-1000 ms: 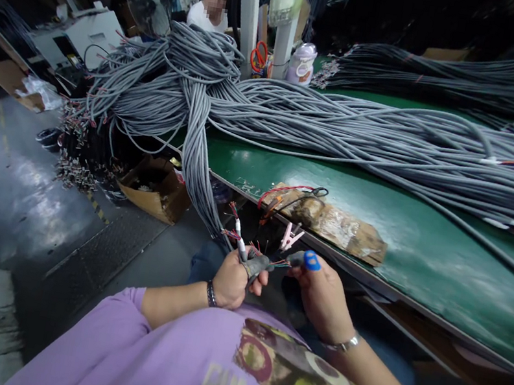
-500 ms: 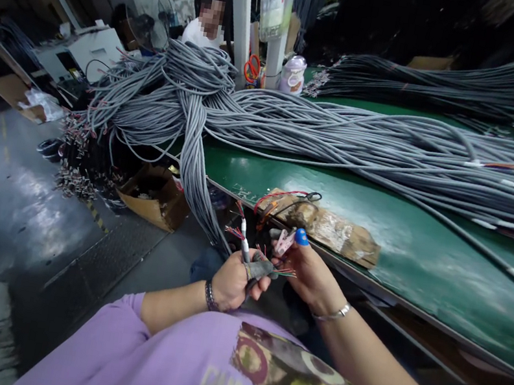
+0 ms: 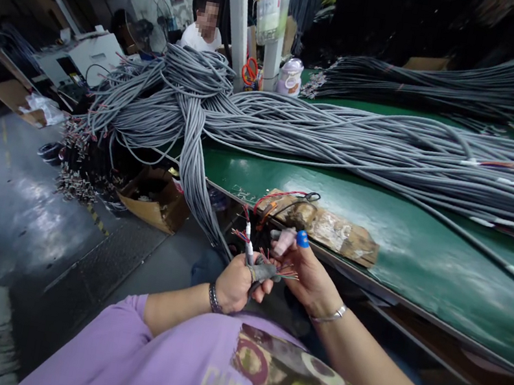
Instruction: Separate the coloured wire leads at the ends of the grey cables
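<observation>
My left hand (image 3: 237, 284) is closed around grey cables (image 3: 248, 248), with dark grey coverings on some fingers. Thin coloured wires (image 3: 288, 275) fan out from the cable end on its right side. Above the fist stands another cable end with a white sleeve (image 3: 248, 229) and red and blue wires. Beside it, my right hand (image 3: 314, 278) has its fingers curled in at the wires. A blue cover is on its thumb and a pinkish wrap on a finger. Whatever lies between its fingertips is hidden.
A large grey cable bundle (image 3: 326, 132) lies along the green table (image 3: 425, 247), one part hanging over the edge. A taped wooden board (image 3: 334, 232) sits at the edge. Black cables (image 3: 427, 86), scissors (image 3: 249, 71) and a jar (image 3: 290, 78) are behind. A person (image 3: 203, 26) is beyond.
Both hands have shifted very slightly in view. The coloured wires are spread a little more, and the pink-wrapped finger of my right hand has turned.
</observation>
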A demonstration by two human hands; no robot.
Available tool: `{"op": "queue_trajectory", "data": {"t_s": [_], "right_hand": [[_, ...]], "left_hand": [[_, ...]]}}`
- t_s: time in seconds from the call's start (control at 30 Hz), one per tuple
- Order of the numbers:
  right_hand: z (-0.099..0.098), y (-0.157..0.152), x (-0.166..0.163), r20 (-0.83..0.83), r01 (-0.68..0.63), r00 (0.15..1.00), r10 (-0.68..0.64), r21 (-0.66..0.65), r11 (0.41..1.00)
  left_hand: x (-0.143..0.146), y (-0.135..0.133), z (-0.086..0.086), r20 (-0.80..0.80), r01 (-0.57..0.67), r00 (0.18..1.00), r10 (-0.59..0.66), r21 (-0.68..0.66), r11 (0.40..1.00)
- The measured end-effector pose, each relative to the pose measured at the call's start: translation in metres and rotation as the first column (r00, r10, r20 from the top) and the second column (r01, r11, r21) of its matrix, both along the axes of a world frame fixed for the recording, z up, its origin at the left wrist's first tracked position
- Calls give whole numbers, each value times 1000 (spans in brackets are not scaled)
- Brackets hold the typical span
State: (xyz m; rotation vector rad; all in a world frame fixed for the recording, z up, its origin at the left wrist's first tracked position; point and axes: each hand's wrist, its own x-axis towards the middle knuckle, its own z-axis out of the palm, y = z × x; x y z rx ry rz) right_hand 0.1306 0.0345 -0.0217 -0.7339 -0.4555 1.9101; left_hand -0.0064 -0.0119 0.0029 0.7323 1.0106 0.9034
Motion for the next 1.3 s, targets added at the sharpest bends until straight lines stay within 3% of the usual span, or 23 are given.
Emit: {"op": "queue_trajectory", "data": {"t_s": [0.37,0.67,0.93,1.13,1.3], "right_hand": [[14,-6,3,154,-15,988,3,78,997],[11,0,0,75,26,997,-24,-28,999],[9,0,-4,80,72,994,-73,11,997],[12,-4,-1,92,-9,996,7,20,1000],[17,-6,0,92,-17,996,13,48,999]], "left_hand": [[-4,-6,1,35,-24,999,23,30,999],[-1,1,1,40,-8,999,7,26,1000],[4,6,4,-13,13,1000,-13,-6,1000],[-2,-3,2,-6,-13,1000,13,4,1000],[-4,-9,3,31,-110,994,109,9,994]]}}
